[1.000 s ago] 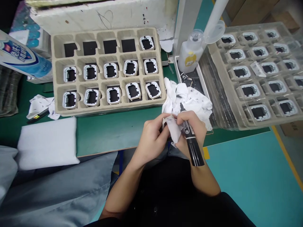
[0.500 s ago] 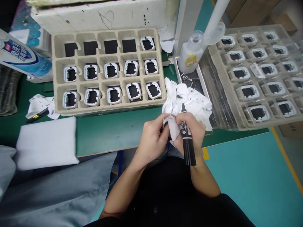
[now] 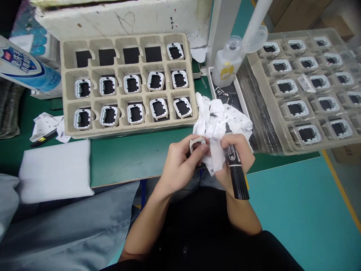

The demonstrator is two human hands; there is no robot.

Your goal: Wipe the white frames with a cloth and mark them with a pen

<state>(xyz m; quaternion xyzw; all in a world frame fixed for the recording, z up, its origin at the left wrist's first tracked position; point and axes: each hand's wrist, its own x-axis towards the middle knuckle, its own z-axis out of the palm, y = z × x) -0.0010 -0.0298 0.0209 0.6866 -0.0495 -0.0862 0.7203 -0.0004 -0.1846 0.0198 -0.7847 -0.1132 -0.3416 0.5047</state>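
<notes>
Between the thumb and fingers of my left hand (image 3: 182, 162) is a small white square plastic frame (image 3: 194, 143), its open middle turned partly toward me. My right hand (image 3: 239, 154) is closed around a black marker pen (image 3: 236, 165), tip pointing away from me and thick end toward me. A piece of white wiping cloth (image 3: 217, 156) also hangs from my right fingers, just right of the frame. Behind both hands lies a heap of crumpled, dark-spotted white cloths (image 3: 225, 116). Similar white frames sit in the moulded pulp tray (image 3: 129, 131) at the upper left.
A capped plastic bottle (image 3: 225, 67) stands in a narrow box beside a white post. Stacked clear trays (image 3: 282, 148) of frames fill the right. Folded white cloth (image 3: 55, 169) lies at the front left, near a cutter knife (image 3: 43, 138) and a blue-white can (image 3: 28, 67).
My right hand has moved right with the marker and cloth, drawing away from the left hand. The frame in my left hand now shows more fully.
</notes>
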